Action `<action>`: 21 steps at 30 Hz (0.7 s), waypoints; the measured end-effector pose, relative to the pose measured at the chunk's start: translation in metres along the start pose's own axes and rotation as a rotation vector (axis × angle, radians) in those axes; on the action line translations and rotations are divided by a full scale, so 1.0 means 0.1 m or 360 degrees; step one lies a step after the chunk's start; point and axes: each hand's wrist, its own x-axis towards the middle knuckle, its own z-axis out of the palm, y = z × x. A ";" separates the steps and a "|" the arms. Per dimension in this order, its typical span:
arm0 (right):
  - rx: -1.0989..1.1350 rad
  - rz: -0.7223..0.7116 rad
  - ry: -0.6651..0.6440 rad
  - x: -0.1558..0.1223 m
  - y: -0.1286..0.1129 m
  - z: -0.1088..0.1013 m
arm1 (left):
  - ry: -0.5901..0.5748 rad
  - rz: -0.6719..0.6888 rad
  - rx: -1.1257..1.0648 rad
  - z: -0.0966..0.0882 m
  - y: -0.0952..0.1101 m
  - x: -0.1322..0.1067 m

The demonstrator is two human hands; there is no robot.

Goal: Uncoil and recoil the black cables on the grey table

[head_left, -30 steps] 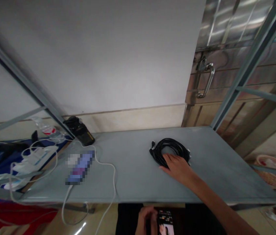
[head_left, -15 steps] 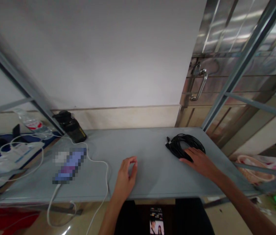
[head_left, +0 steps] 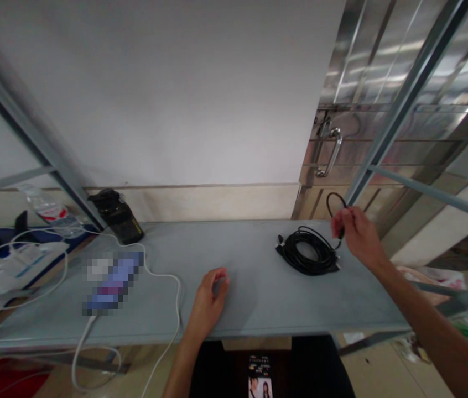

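"What was nearest to going wrong?"

"The phone, at the bottom centre between the legs. A sudden shift there might have sent it to the floor."

"And the left hand?"

"Lower centre, over the near part of the desk, loosely curled around nothing that I could see. It gave the coil no steadying, so a hard tug could have dragged the whole bundle."

"Where was the coil?"

"Right of centre, flat on the desk, turns overlapping, plugs jutting from its edge. Those could have snagged a turn and made a knot."

"The right hand?"

"Beside the coil's right edge, pinching a cable whose loop stood up. I couldn't tell whether it was free of the coil. Swung carelessly, it might have caught the post at upper right."
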 end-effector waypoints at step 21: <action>0.0791 -0.1009 0.0508 0.74 -3.09 -0.71 | -0.0403 -0.0690 -0.1201 1.22 0.79 -0.20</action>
